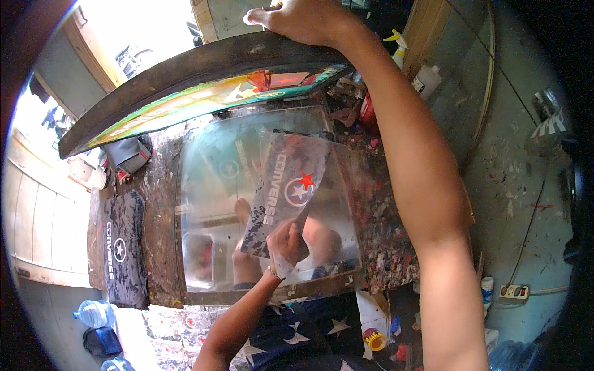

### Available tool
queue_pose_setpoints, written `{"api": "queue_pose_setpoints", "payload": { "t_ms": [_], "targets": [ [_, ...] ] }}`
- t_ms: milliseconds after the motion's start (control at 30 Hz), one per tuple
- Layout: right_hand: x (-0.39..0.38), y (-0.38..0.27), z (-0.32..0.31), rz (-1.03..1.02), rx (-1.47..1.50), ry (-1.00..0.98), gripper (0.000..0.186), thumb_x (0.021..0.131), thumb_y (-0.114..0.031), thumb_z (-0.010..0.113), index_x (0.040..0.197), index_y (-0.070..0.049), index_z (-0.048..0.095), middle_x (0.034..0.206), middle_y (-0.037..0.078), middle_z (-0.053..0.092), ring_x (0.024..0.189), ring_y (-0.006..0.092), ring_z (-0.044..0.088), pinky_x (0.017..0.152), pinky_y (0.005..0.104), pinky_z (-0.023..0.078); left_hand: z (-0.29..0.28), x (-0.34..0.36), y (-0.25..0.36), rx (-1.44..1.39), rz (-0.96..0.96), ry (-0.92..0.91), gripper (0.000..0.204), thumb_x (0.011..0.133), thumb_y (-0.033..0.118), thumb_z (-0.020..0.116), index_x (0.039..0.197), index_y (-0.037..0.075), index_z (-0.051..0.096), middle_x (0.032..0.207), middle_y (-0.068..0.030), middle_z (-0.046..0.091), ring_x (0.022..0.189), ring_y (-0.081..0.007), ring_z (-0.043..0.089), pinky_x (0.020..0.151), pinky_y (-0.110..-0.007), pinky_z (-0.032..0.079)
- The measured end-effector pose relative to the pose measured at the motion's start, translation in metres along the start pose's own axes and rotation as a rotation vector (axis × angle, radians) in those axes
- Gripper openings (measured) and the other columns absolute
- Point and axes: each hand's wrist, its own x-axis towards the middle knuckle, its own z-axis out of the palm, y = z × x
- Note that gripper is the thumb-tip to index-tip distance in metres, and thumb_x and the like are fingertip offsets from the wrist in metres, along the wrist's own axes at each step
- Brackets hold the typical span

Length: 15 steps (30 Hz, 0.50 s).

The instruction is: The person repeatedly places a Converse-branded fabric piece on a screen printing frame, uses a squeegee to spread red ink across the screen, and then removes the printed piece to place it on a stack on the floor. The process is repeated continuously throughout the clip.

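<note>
My left hand is closed on the lower part of a grey camouflage panel bearing white lettering and a red-and-white star mark. The panel lies at a slant over a glossy, mirror-like plate. My right arm reaches up past a raised, dark-framed printing screen, which is tilted above the plate's far side with a colourful face showing. At the screen's upper edge, my right hand is closed near the frame; the picture edge cuts it off, hiding what it grips.
A camouflage pouch lies left of the plate, with a grey bag behind it. The spray bottle and white bottle stand far right. A paint-stained bench surrounds the plate. A power strip hangs on the right wall.
</note>
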Motion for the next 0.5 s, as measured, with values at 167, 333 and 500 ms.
{"api": "queue_pose_setpoints", "payload": {
  "t_ms": [167, 333, 500],
  "targets": [
    [-0.001, -0.006, -0.002, 0.0, 0.025, -0.008, 0.058, 0.094, -0.045, 0.058, 0.104, 0.011, 0.07, 0.112, 0.035, 0.066, 0.11, 0.0455, 0.065, 0.099, 0.0461, 0.051, 0.015, 0.003, -0.004, 0.059, 0.44, -0.077, 0.02, 0.094, 0.01, 0.059, 0.108, 0.004, 0.072, 0.095, -0.0157, 0.071, 0.083, -0.0354, 0.067, 0.079, -0.041, 0.054],
    [-0.003, -0.009, -0.006, 0.044, 0.034, -0.035, 0.056, 0.094, -0.043, 0.059, 0.103, 0.011, 0.071, 0.109, 0.035, 0.067, 0.107, 0.0456, 0.066, 0.098, 0.0465, 0.052, 0.013, 0.005, 0.0, 0.42, 0.401, -0.412, 0.038, 0.088, 0.023, 0.067, 0.123, 0.009, 0.068, 0.127, -0.0138, 0.06, 0.116, -0.0346, 0.053, 0.1, -0.044, 0.043],
    [-0.004, -0.01, -0.007, 0.043, 0.036, -0.038, 0.056, 0.094, -0.043, 0.059, 0.102, 0.011, 0.071, 0.109, 0.035, 0.067, 0.107, 0.0458, 0.066, 0.098, 0.0466, 0.052, 0.003, 0.01, -0.001, 0.674, 0.423, -0.527, 0.063, 0.094, 0.043, 0.061, 0.15, 0.016, 0.047, 0.154, -0.0117, 0.043, 0.141, -0.0393, 0.036, 0.117, -0.058, 0.023]
  ]
}}
